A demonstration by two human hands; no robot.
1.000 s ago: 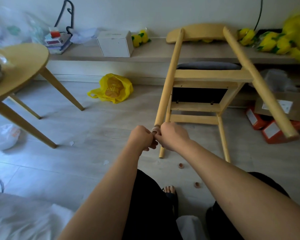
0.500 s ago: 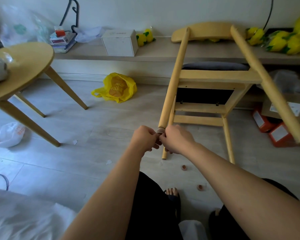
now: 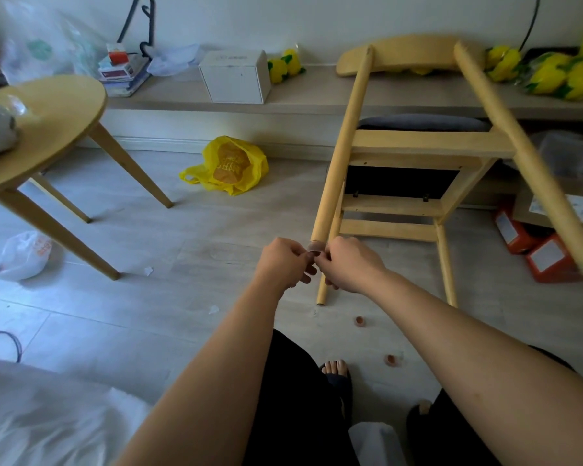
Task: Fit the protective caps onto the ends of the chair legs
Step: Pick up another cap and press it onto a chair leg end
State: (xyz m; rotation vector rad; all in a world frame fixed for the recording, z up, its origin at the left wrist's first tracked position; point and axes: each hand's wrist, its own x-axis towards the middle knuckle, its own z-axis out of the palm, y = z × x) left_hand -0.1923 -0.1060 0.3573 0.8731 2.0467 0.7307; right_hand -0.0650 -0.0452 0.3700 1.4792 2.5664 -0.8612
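At the tip of the raised chair leg [image 3: 340,156], your left grip [image 3: 285,264] and right grip [image 3: 350,265] both pinch the brown cap [image 3: 314,246], fingers curled round it. Over the last second they have barely shifted, so the cap is likely still being worked on. Two spare caps [image 3: 360,320] wait on the floor [image 3: 182,264].
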